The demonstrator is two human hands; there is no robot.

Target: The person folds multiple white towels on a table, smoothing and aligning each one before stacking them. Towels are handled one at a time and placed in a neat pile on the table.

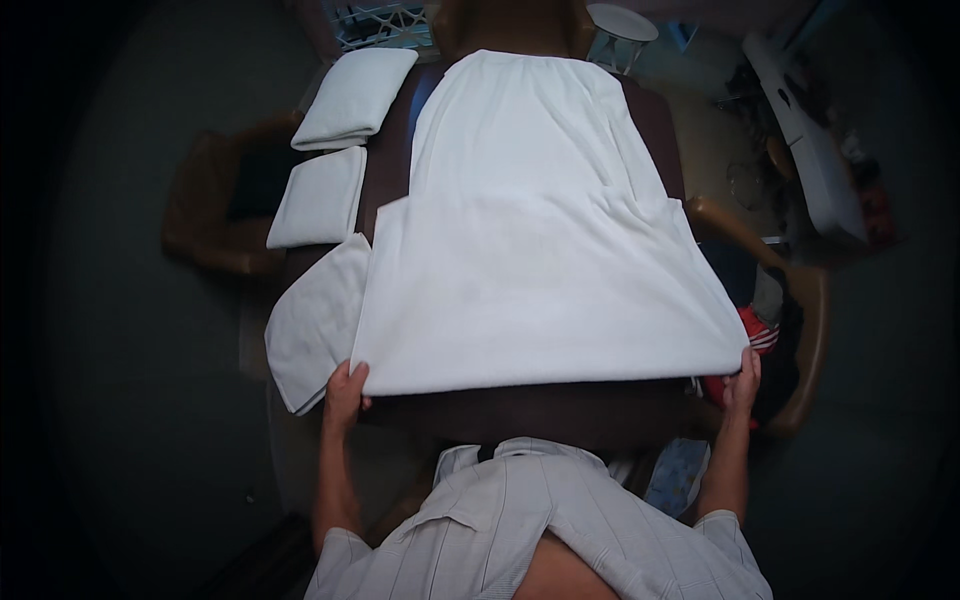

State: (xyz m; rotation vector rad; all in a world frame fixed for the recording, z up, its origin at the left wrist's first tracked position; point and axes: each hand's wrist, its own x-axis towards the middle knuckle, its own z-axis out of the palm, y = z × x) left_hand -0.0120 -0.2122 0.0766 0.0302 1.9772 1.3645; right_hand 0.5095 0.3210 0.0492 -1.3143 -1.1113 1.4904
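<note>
A large white towel [530, 280] lies spread over a dark table [500, 415], its near part doubled and its near edge pulled fairly straight. My left hand [346, 390] pinches the near left corner, and my right hand [742, 380] grips the near right corner. The far part of the towel shows soft lengthwise creases. Close beside my left hand lies a folded white towel [315, 325] with a rounded outer edge. Two more folded white towels, a squarish one [318, 198] and a thicker one [358, 97], sit beyond it along the table's left side.
Brown chairs stand left [200, 205], right [815, 330] and at the far end [515, 25]. Dark and red clothing [765, 335] fills the right chair. A round white side table [625, 22] is at the back, and a white desk [800, 130] at far right.
</note>
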